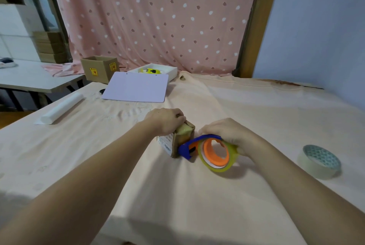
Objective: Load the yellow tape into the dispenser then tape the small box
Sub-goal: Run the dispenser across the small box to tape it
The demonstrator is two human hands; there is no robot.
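Observation:
The small cardboard box (177,142) stands on the peach cloth at the middle of the table, with yellow tape across its top. My left hand (166,121) presses down on the box's top and far side. My right hand (227,132) grips the blue dispenser (189,147) from above. The yellow tape roll (217,165) sits on the dispenser's orange hub. The dispenser's blue front end touches the near right face of the box, low down.
A whitish tape roll (321,162) lies at the right. A rolled white sheet (63,109) lies at the left. A white board (136,87), an open brown carton (100,68) and a white tray (156,70) holding a yellow item stand at the back.

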